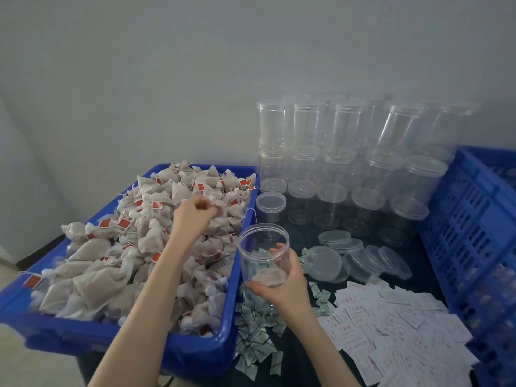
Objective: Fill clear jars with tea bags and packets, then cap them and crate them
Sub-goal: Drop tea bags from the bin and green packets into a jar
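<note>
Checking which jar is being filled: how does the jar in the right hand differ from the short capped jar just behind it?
The held jar is uncapped, tilted toward the blue bin, and gripped by the right hand; the short capped jar has its lid on, stands upright on the table and is untouched. The held jar looks taller and already holds something pale at the bottom; the capped one looks empty. Both are clear plastic.

A: What does the right hand (282, 286) hold?
B: An uncapped clear jar (264, 254), upright.
A: And the left hand (194, 212)?
B: Fingers closed among tea bags (117, 261) in the blue bin (195, 350).
</note>
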